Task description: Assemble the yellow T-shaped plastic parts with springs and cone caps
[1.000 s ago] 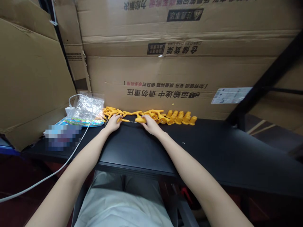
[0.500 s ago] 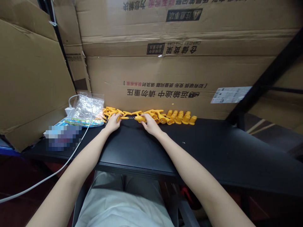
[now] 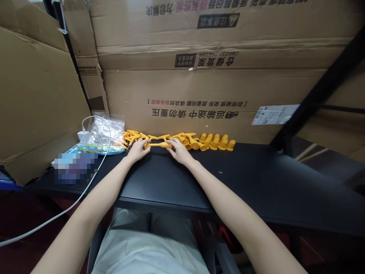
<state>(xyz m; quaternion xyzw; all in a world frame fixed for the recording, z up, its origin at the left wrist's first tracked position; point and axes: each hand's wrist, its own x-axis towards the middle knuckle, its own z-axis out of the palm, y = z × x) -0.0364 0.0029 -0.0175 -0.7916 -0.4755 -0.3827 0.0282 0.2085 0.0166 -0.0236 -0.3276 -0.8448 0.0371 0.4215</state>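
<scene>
My left hand (image 3: 138, 151) is closed on the end of a yellow plastic piece with a ridged, screw-like rod (image 3: 155, 144). My right hand (image 3: 180, 151) pinches a second yellow plastic piece (image 3: 165, 144), its shape partly covered by my fingers. The rod's tip meets this second piece, and the two lie in one line just above the black tabletop. Behind my hands are several yellow forked pieces (image 3: 164, 137). Yellow funnel-like pieces (image 3: 195, 145) lie on their sides right of my right hand. Small dark coils (image 3: 128, 145) sit left of my left hand.
Several yellow cups (image 3: 214, 143) stand upside down at the right end of the row. A clear plastic bag (image 3: 107, 127), a colourful packet (image 3: 105, 148) and a white cable (image 3: 97, 171) occupy the left. Cardboard (image 3: 176, 83) walls the back of the black table (image 3: 256, 179).
My hands have come closer together. The ridged rod in my left hand has moved right and now meets the yellow piece in my right hand, closing the gap between them.
</scene>
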